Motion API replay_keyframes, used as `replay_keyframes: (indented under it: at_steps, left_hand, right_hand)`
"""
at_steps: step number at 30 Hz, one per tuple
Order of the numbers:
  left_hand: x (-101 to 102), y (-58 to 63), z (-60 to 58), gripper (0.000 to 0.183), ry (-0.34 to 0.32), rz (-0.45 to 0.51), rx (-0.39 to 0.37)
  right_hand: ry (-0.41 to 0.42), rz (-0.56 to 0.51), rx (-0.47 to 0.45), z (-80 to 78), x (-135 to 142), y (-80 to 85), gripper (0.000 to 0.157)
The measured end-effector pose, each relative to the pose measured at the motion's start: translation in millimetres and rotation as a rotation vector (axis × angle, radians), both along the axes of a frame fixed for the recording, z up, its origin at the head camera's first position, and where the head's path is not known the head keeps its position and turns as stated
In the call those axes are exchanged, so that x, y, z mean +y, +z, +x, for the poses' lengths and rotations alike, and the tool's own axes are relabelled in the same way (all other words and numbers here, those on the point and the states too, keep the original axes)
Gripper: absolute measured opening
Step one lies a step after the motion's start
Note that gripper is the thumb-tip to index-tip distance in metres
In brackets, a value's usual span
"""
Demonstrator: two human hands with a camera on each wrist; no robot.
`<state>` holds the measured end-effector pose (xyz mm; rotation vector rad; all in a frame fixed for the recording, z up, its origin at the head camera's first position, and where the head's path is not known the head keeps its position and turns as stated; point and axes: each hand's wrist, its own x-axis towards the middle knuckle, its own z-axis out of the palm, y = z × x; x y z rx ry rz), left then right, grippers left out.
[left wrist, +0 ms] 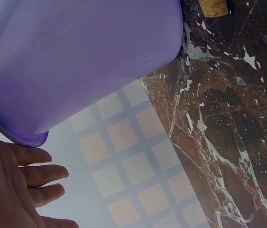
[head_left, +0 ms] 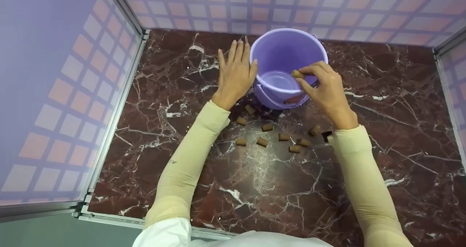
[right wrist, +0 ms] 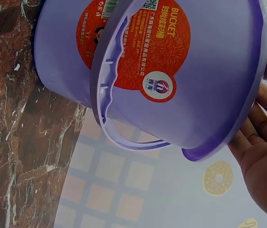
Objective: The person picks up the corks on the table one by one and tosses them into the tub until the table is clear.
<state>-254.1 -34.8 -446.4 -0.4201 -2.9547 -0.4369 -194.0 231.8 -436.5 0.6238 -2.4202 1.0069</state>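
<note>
One brown cylindrical cork (head_left: pixel 297 74): I am observing the right hand (head_left: pixel 328 90) pinching it, nearly closed, over the round purple plastic bucket (head_left: pixel 280 54).

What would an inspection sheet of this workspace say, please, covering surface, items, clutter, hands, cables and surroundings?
Surface: dark red, marble-patterned tabletop with white veining.
Job's things: purple bucket, upright, with a red label; nine loose corks lie on the tabletop and one more is held.
Clutter: small dark item by the right sleeve, too unclear to identify.
Hands: right hand pinches the held cork over the bucket's opening; left hand, fingers extended, is at its left rim.
Cables: nothing seen.
Surroundings: checked panels in a metal frame.
</note>
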Motion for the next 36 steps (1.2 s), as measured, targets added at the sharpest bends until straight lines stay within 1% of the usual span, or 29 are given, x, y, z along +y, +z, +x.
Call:
replay_keyframes:
  at_steps: [6, 16, 26, 30, 36]
  left_hand:
    - [-0.5, -1.8, -0.6, 0.065, -0.002, 0.013, 0.018]
    - [-0.7, -1.0, 0.0, 0.065, -0.005, 0.009, 0.018]
    - [-0.7, -1.2, -0.9, 0.065, 0.0, 0.009, 0.033]
    - [-0.7, -0.6, -1.4, 0.065, 0.0, 0.003, 0.023]
    - [-0.3, 0.0, -0.6, 0.066, 0.005, -0.004, -0.006]
  right_hand:
    - [0.014, 0.013, 0.008, -4.1, -2.3, 0.6, 0.021]
    - [0.031, 0.021, -0.031, -7.0, -3.2, 1.3, 0.022]
    - [0.037, 0.029, -0.041, -9.3, -3.9, 2.1, 0.021]
    - [0.036, 0.025, -0.054, -10.3, -3.9, 1.7, 0.021]
    - [0.054, 0.046, -0.04, -11.2, -3.4, 1.4, 0.022]
